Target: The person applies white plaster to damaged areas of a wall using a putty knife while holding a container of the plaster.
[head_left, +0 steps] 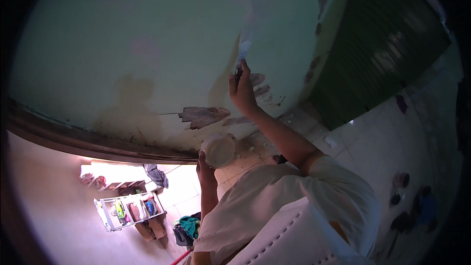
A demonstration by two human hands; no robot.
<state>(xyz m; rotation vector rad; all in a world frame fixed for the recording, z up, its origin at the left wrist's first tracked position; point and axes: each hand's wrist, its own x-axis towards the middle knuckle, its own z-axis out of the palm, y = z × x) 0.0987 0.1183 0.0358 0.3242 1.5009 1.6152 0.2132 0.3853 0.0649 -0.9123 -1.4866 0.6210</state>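
Note:
My right hand (242,93) is raised to the green wall (181,44), its fingers closed round the dark handle of a putty knife (244,47). The pale blade points up and lies against or very near the wall; whether it touches I cannot tell. Lower down, my left hand (206,171) grips the side of a round tub (219,150). Inside the tub a pale, cream-coloured substance shows. Between the two hands the wall bears bare brown patches (203,117) where the paint has peeled.
A dark green slatted door or shutter (378,49) stands at the right. Pale debris lies on the tiled floor (363,152) along the wall's foot. A brown wooden frame edge (98,142) runs at the left, beyond it a rack (130,211) with clothes and a cloth pile (189,226).

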